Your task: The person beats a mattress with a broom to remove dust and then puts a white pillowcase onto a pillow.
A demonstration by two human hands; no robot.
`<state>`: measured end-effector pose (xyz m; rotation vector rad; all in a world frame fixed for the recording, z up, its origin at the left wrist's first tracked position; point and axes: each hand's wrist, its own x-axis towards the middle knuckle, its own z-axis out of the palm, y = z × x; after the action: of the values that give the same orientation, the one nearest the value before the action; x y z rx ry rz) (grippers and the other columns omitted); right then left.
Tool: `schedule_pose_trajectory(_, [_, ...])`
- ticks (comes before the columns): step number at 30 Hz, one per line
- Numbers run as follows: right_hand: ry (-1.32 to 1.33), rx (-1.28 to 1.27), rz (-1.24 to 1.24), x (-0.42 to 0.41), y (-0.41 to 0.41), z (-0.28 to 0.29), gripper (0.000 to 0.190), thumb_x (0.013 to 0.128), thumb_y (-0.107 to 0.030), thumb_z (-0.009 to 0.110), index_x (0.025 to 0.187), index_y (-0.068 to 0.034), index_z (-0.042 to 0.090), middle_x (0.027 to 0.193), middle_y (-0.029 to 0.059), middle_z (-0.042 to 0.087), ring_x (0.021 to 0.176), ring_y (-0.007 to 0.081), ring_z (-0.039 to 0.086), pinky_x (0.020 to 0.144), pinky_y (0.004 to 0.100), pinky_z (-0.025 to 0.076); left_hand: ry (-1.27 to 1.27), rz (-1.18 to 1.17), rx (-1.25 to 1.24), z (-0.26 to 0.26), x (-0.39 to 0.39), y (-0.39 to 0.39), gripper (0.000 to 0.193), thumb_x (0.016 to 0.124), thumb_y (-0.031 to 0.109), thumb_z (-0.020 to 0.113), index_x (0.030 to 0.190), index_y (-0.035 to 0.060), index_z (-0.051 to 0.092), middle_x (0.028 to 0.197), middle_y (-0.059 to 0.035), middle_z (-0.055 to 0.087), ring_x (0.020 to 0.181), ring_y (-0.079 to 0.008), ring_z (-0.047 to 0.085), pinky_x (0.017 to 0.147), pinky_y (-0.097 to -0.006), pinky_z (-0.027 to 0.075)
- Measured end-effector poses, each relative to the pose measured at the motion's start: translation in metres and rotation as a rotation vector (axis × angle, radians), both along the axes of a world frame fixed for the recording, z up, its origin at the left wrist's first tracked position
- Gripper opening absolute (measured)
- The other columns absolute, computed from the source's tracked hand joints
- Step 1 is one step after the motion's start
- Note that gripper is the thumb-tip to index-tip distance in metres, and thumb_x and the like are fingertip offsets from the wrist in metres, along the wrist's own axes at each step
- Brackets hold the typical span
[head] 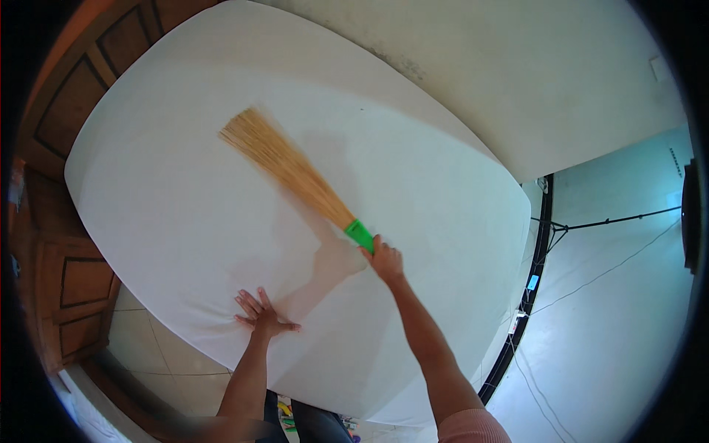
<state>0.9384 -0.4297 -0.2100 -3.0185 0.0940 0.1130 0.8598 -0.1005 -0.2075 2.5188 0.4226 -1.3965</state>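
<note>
My right hand grips the green plastic handle of a bed broom with straw-coloured bristles. The bristles fan out toward the upper left above a mattress fitted with a plain white sheet. Slight blur along their edges leaves it unclear whether they touch the cloth. Lower and to the left, my left hand lies palm down on the sheet with its fingers spread, holding nothing. Small creases run out from it. A small dark speck shows on the sheet beyond the bristles.
Wooden panelled furniture stands along the left side, above floor tiles. A stained wall borders the mattress's far right edge. On the right are a black stand, thin cables and a white power strip.
</note>
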Motion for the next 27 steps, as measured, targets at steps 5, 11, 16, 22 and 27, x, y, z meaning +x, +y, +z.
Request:
schedule_pose_trajectory(5, [0.119,0.093,-0.788,-0.045,-0.136,-0.014,0.069,0.082,-0.063,0.048,0.111,-0.001,0.054,0.087,0.0243,0.065,0.087,0.0412,0.063,0.076,0.0522,0.047,0.046,-0.016,0.01,-0.004,0.005,-0.002,0.162,0.036,0.068,0.082,0.14,0.0095,-0.028,0.137,-0.03,-0.038,0.128,-0.0444,-0.037,0.096,-0.0725,-0.007])
schedule_pose_trajectory(11, [-0.097,0.68,-1.368,-0.074,-0.212,-0.032,0.075,0.083,-0.07,0.04,0.096,0.001,0.062,0.069,0.0137,0.062,0.052,0.0245,0.058,0.048,0.0405,0.049,0.096,-0.043,0.041,-0.017,0.005,0.0,0.163,0.035,0.07,0.08,0.139,0.0057,-0.028,0.137,-0.0324,-0.036,0.126,-0.0464,-0.037,0.094,-0.0738,-0.007])
schedule_pose_trajectory(16, [0.009,0.625,-0.967,0.073,-0.086,-0.06,0.074,0.086,-0.065,0.04,0.102,0.004,0.058,0.083,0.0237,0.064,0.079,0.0383,0.063,0.07,0.0483,0.048,0.019,-0.017,-0.028,-0.027,-0.001,0.003,0.165,0.034,0.071,0.08,0.137,0.0013,-0.029,0.135,-0.0354,-0.037,0.124,-0.0485,-0.038,0.091,-0.0763,-0.007])
schedule_pose_trajectory(22, [0.104,0.332,0.039,0.211,0.112,-0.013,0.058,0.087,-0.049,0.048,0.116,0.0,0.048,0.082,0.0198,0.066,0.078,0.0391,0.064,0.07,0.0503,0.05,0.033,-0.008,-0.04,-0.033,-0.003,0.004,0.161,0.036,0.07,0.08,0.141,0.0031,-0.022,0.136,-0.0357,-0.035,0.125,-0.0489,-0.037,0.09,-0.077,-0.008])
schedule_pose_trajectory(27, [-0.027,0.16,0.311,0.26,0.119,0.01,0.045,0.089,-0.043,0.05,0.111,-0.005,0.049,0.076,0.0192,0.064,0.072,0.0373,0.064,0.061,0.0519,0.049,0.003,-0.014,-0.044,-0.038,-0.007,0.006,0.16,0.037,0.071,0.079,0.142,0.0037,-0.021,0.137,-0.0356,-0.034,0.125,-0.0497,-0.036,0.09,-0.0765,-0.008])
